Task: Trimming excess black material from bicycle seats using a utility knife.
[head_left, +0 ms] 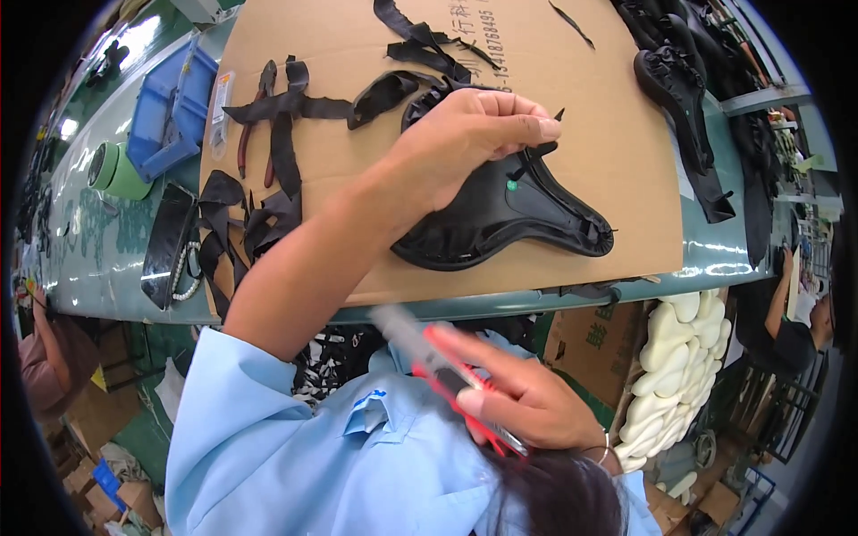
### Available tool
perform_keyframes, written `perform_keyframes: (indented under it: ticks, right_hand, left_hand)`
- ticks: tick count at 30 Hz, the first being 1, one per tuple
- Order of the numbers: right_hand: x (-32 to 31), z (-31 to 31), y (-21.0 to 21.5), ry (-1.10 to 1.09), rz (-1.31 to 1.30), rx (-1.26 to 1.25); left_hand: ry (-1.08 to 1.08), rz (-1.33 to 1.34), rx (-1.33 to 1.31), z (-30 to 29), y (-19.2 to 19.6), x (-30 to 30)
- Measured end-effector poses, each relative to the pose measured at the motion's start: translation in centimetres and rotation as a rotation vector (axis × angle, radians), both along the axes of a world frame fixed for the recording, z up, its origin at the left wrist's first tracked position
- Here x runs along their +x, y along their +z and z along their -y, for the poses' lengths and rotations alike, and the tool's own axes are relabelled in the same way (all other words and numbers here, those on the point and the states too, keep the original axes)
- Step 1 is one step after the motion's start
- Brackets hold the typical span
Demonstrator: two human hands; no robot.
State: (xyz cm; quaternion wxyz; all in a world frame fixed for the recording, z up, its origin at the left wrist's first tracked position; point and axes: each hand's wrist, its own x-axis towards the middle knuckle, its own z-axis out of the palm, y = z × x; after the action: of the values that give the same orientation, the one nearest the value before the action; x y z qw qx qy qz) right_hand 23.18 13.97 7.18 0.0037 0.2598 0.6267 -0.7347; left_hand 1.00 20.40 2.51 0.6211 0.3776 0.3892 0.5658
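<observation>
A black bicycle saddle (474,232) lies upside down on a cardboard sheet (357,241), its dark hollow underside showing with a small green spot. Over its wide end, my left hand (483,125) pinches a black strip (559,115); a dark tip sticks out past the thumb, and the rest is mostly hidden by the hand. My right hand (527,393) is closed around a red and grey utility knife (451,380) close to my body, off the table's front edge. The knife's front end is blurred by motion, so its blade is not clear.
Black offcuts (284,116) and pliers (244,147) lie left on the cardboard. Beyond are a blue bin (170,116), a green tape roll (116,170) and a phone (170,241). More black saddles (679,116) sit right; pale saddle foams (684,357) are stacked below. People work at both sides.
</observation>
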Motion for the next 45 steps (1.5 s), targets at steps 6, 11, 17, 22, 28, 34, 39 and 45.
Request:
perform_keyframes:
  ticks: [6, 11, 17, 22, 28, 34, 39, 45]
  right_hand:
    - [0.6, -1.1, -2.2, -0.766, 0.031, 0.075]
    - [-3.3, -6.3, -4.5, -0.769, -0.053, 0.375]
    - [-5.3, -12.2, -3.9, -0.535, -0.168, 0.461]
    - [-2.7, -10.5, -1.7, -0.55, 0.04, 0.511]
    - [2.8, -9.6, -2.3, -0.248, -0.029, 1.092]
    - [1.3, -9.9, 0.3, 0.104, 0.175, 1.453]
    - [3.2, -9.3, 1.8, 0.124, 0.269, 1.399]
    - [1.3, -9.9, 2.2, 0.105, 0.225, 1.304]
  left_hand:
    - [0.523, -0.935, 0.59, -2.9, -0.3, -6.2]
    - [0.475, -0.832, 0.121, 1.8, -1.7, -4.5]
    - [0.893, -1.622, 0.152, 9.1, 2.1, 0.7]
    - [0.565, -1.384, -0.066, 5.9, 2.0, 5.5]
    - [0.4, -1.209, -0.059, 6.0, 0.5, 5.6]
    - [0.34, -1.009, -0.13, 5.9, 0.8, 4.7]
    - [0.352, -0.589, -0.192, 6.6, 0.9, 3.4]
    - [0.2, -0.516, -0.234, 6.9, 1.0, 3.2]
